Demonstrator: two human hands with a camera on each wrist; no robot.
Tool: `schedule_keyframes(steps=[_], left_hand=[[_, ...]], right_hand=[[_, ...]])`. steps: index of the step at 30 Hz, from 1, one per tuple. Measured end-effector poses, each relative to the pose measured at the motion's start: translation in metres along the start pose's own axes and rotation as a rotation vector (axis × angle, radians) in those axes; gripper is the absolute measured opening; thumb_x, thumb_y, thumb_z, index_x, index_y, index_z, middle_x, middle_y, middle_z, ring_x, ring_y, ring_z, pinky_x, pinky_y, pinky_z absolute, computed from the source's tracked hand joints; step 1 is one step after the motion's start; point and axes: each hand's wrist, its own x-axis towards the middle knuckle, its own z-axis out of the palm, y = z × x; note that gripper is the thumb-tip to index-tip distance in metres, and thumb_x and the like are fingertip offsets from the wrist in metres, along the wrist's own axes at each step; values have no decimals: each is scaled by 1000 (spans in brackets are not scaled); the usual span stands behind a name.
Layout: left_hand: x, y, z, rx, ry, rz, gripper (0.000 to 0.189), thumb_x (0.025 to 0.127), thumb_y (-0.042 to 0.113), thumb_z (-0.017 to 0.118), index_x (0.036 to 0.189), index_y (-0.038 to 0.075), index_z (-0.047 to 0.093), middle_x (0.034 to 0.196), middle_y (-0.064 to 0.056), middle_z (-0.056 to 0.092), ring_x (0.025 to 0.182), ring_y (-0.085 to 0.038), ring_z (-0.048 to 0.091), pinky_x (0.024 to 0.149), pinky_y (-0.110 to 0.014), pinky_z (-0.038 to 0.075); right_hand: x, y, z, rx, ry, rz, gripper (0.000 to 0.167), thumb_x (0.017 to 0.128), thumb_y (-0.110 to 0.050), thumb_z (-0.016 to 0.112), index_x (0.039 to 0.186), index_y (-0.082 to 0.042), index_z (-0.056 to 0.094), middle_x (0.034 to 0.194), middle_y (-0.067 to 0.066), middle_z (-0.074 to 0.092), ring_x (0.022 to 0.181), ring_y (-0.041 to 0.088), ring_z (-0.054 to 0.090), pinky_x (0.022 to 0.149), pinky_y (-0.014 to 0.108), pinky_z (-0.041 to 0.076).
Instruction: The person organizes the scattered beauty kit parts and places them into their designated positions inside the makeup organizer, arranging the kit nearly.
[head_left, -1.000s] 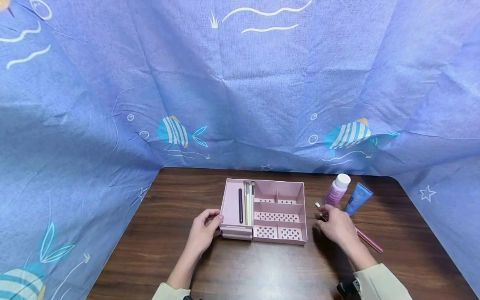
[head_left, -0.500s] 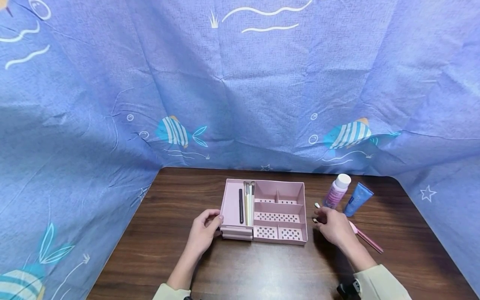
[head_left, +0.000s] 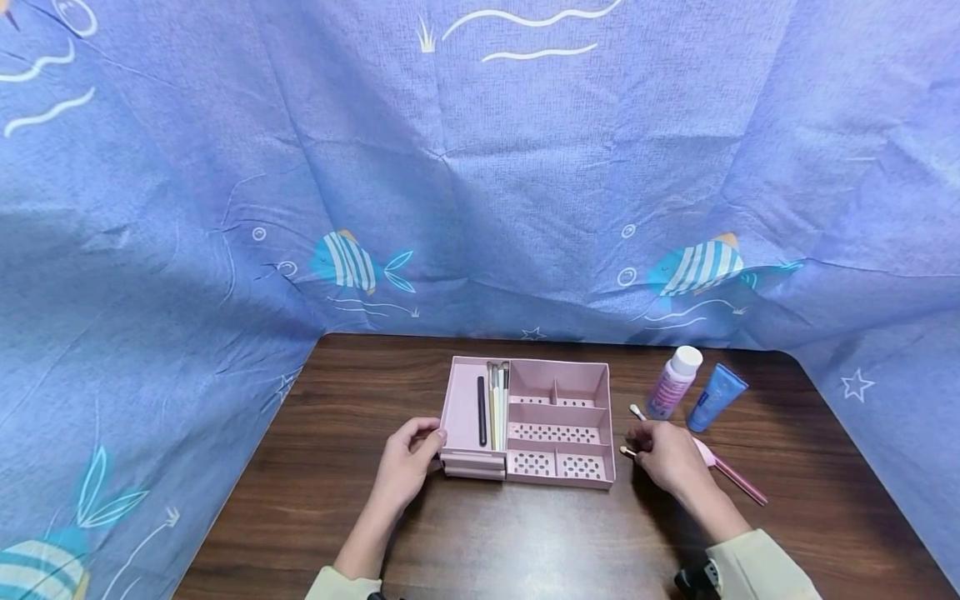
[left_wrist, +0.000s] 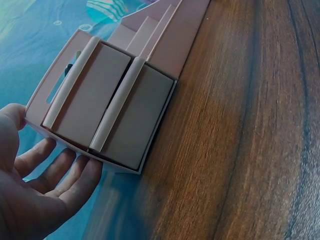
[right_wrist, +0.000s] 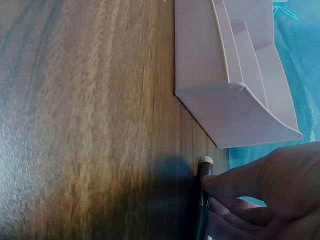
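Observation:
A pink desk organizer [head_left: 561, 482] stands on the table, drawers at its front left. My left hand [head_left: 405, 462] holds its left front corner; in the left wrist view the thumb is at the top rim and the curled fingers touch the side below. My right hand [head_left: 670, 457], right of the organizer, pinches a dark makeup brush [right_wrist: 205, 182] with a pale tip between thumb and fingers, low over the table. Its handle's far end is hidden by the hand. A stick with a whitish tip [head_left: 637, 412] lies just beyond the right hand, partly hidden.
A white-capped pink-purple bottle [head_left: 672, 385] and a blue tube [head_left: 716, 398] stand behind the right hand. A reddish-pink stick [head_left: 741, 481] and a pink rounded thing [head_left: 705, 452] lie beside that hand. On the organizer's left top are a black stick [head_left: 482, 412] and several brushes [head_left: 498, 407].
My right hand has shifted slightly nearer me, and the pale tip of its brush has moved left, toward the organizer, and nearer me. The left hand and the organizer have stayed put.

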Motion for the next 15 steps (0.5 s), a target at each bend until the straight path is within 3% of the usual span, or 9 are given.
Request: schedule_keyframes(steps=[7, 15], left_hand=[[-1, 0, 0, 6, -1, 10, 27, 98, 9, 66, 121, -5, 65, 104, -16, 68, 87, -12, 67, 75, -37, 66], [0, 0, -1, 5, 2, 15, 25, 98, 8, 66, 120, -5, 66, 104, -18, 68, 87, -12, 67, 75, -34, 66]], right_hand=[[-1, 0, 0, -64, 5, 8, 8, 76, -5, 80, 80, -11, 78, 75, 5, 73, 68, 25, 65, 58, 46, 51], [1, -1, 2, -77, -7, -15, 10, 78, -7, 79, 86, -13, 79, 81, 6, 74, 72, 28, 67, 59, 46, 51]])
